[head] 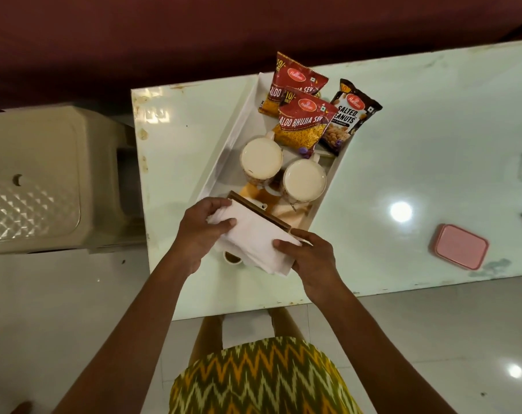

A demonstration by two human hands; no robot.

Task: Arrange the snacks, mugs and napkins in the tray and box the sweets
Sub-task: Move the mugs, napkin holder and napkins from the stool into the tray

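Stool (pixel 35 180) of cream plastic stands off the table's (pixel 418 121) left edge. Near the table's front left corner, the left hand (pixel 200 231) grips the left end of a folded stack of white napkins (pixel 253 237), with the thumb on top and the fingers curled over the far edge. The napkins lie between the two hands, over the near end of the white tray (pixel 238 127). They are just in front of a brown wooden holder (pixel 261 215) at that end; whether they touch it I cannot tell. A small cup (pixel 232 258) sits on the table, partly hidden under the napkins. The right hand (pixel 310 258) pinches the stack's right end, thumb pressed on top and the other fingers wrapped round its edge. Inside the tray, two cream mugs (pixel 261 156) stand side by side in the middle. Beyond them, at the far end, lean two red Aloo Bhujia Sev packets (pixel 304 124) and a black Salted Peanuts packet (pixel 352 115). Well apart, toward the table's right edge, lies a pink lidded box (pixel 460 251).
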